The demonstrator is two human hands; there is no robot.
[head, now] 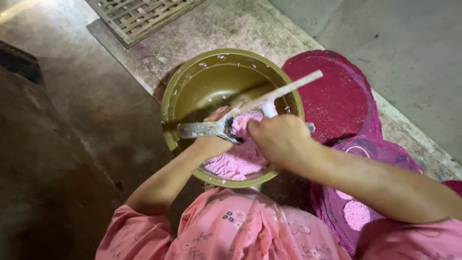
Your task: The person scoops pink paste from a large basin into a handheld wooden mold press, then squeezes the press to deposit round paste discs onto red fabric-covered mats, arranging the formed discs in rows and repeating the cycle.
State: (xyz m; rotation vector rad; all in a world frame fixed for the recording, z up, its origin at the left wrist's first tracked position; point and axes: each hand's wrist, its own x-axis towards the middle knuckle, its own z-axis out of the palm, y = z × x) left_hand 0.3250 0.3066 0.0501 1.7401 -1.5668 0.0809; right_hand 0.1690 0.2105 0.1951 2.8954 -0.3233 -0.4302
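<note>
Seen from above, both bare forearms reach forward from pink sleeves and meet near the centre of the view. The left hand [216, 126] comes up from seven o'clock, its fingers seemingly curled closed, though the other hand partly hides them. The right hand [280, 139] enters from four o'clock, forearm angled across, knuckles up, fist closed tight, just beside the left hand at its three o'clock

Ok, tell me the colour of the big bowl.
The bowl is olive green, speckled with pink paste; the head view shows it.
</note>
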